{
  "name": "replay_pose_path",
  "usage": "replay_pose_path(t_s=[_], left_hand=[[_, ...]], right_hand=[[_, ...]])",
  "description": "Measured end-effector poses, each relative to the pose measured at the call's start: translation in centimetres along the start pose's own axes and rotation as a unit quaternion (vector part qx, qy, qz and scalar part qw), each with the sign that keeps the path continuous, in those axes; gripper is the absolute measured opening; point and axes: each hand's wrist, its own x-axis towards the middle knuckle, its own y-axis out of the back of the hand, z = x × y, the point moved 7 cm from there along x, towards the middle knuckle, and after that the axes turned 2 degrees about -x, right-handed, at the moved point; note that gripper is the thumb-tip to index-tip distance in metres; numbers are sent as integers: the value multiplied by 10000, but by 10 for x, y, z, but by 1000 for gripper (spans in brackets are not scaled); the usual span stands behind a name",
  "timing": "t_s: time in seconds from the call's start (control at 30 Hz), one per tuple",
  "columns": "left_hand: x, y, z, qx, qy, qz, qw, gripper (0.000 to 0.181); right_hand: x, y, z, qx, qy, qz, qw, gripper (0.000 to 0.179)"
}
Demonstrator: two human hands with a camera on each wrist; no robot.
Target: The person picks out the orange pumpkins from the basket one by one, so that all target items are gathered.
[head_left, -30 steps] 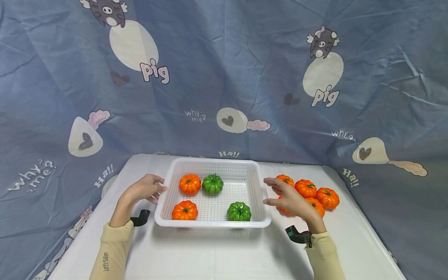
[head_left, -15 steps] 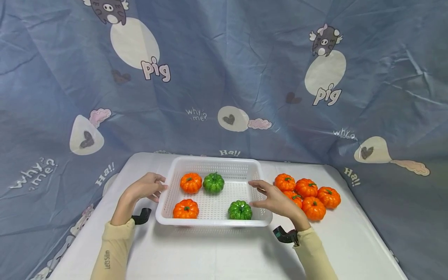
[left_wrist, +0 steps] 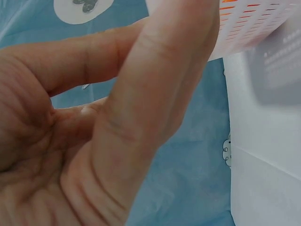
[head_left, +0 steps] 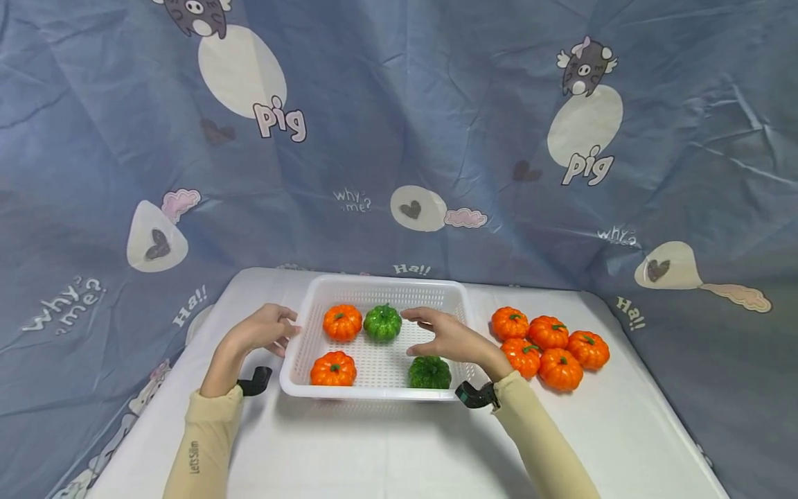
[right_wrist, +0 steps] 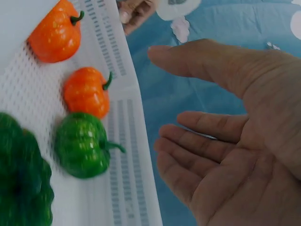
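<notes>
A white plastic basket (head_left: 374, 394) stands on the table and holds two orange toy pumpkins, one at the back (head_left: 342, 323) and one at the front (head_left: 333, 369). It also holds two green ones, a back green pumpkin (head_left: 382, 324) and a front green pumpkin (head_left: 429, 374). Over the basket's right half is my right hand (head_left: 449, 336), fingers and thumb spread apart with nothing held. Its thumb is above the front green pumpkin, fingertips near the back one. My left hand (head_left: 258, 329) is at the basket's left rim, fingers loosely bent; whether they touch the rim I cannot tell.
Several orange pumpkins (head_left: 560, 370) lie in a cluster on the white table (head_left: 386, 450), right of the basket. A blue printed cloth (head_left: 349, 138) hangs behind the table and along its sides. Each wrist wears a black camera (head_left: 476, 395).
My right hand has moved left, from the basket's right side near the orange cluster to above the green pumpkins inside. The left hand has stayed by the left rim.
</notes>
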Motion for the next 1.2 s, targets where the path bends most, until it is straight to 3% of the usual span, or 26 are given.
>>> replay_pose_path(t_s=[0.17,0.47,0.77,1.03,1.2], left_hand=[[0,1,2,22,-11,1,10000,56],[-3,3,4,91,-75,7,9999,56],[1,-1,0,-11,-90,19,10000,54],[-1,1,2,17,-57,53,10000,53],[0,0,2,-21,-65,41,10000,53]], right_hand=[[23,-15,-14,128,170,-420,9989,68],[62,-46,-20,-251,130,-1150,9930,63],[77,-83,-21,-115,258,-2223,9746,64],[90,-100,-19,-381,249,-2697,9619,66],[97,-114,-15,-360,37,-2924,9556,72]])
